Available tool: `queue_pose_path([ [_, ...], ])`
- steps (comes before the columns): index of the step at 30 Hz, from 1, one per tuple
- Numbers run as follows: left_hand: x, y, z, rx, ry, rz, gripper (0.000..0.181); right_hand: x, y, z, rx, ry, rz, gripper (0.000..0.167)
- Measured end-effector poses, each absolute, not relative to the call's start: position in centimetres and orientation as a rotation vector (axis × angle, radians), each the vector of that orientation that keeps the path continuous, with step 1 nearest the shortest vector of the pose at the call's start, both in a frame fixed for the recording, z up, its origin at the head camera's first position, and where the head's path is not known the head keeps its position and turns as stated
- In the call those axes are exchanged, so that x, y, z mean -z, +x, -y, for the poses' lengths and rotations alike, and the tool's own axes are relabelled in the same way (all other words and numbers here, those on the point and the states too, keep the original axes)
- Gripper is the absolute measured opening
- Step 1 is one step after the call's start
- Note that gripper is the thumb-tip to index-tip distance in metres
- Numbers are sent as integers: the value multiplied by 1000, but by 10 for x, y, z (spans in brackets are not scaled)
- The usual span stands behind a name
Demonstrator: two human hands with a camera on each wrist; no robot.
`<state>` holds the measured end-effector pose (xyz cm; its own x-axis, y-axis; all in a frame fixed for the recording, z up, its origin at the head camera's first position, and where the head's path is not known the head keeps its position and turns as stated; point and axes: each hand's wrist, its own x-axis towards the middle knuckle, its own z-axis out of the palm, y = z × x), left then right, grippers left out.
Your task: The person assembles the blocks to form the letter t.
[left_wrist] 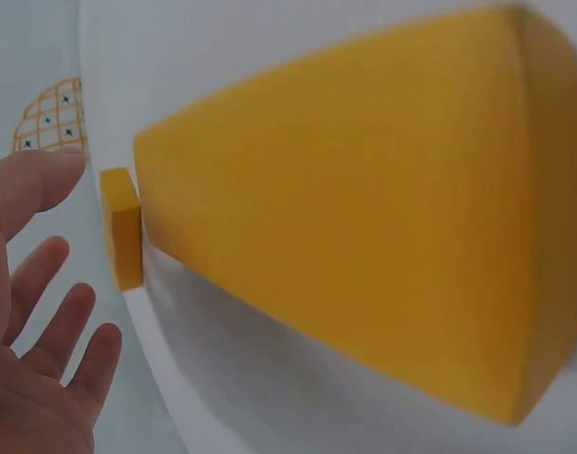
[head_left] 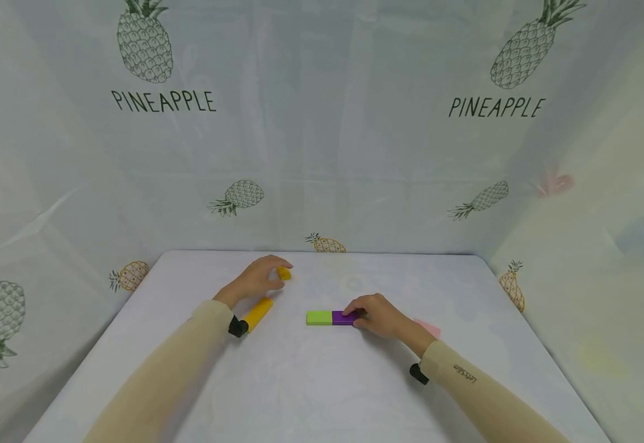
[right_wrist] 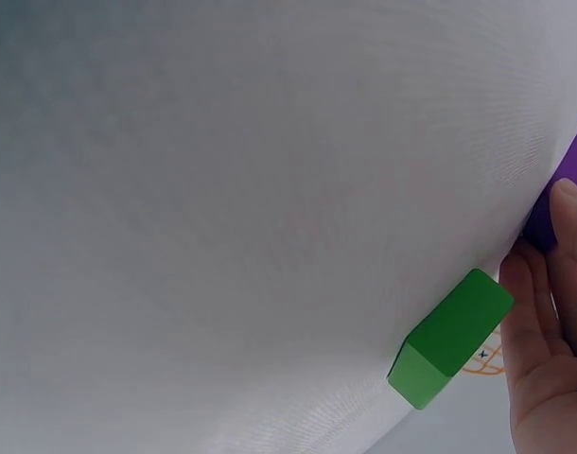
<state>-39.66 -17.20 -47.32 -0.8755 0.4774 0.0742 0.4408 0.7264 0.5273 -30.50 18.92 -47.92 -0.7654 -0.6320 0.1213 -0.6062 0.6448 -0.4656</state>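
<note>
Evidently, the step in hand is seating the purple block (head_left: 338, 318) squarely, as it lies end to end with the lime block (head_left: 319, 318), about midway between the side edges of the worktop (head_left: 311, 387). The right hand (head_left: 378, 317) pinches it between thumb and fingers; a light grip seems best, with pressure straight along the row so the joint doesn't skew or shove the lime block leftward. Meanwhile the left hand (head_left: 258, 277) has its grip spread, thumb and fingers about the small yellow block (head_left: 284, 273) without clear contact, near the far edge and left of its middle. I would centre thumb and fingers on opposite faces before closing, lest the block be nudged toward that edge. The long yellow block (head_left: 258, 314) lies slanted close by the left wrist camera (head_left: 237, 326), so a low wrist could knock it. Toward the right edge, the pink block (head_left: 428, 328) is partly hidden by the right wrist (head_left: 417, 337); lifting before drawing back looks safer.
</note>
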Motion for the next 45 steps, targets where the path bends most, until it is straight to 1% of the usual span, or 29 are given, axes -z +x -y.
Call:
queue_pose_path([
  [8,476,-403,179,-819,832,-2877,46,481,-306,-189,781,-1016,-2791,27],
  [23,477,-413,184,-785,786,-2864,44,481,-307,-187,781,-1035,-2792,27],
  [32,484,-425,183,-735,788,-2841,43,485,-308,-188,763,-1010,-2798,28],
  [45,475,-426,173,-669,810,-2851,38,483,-307,-189,781,-1008,-2794,28],
])
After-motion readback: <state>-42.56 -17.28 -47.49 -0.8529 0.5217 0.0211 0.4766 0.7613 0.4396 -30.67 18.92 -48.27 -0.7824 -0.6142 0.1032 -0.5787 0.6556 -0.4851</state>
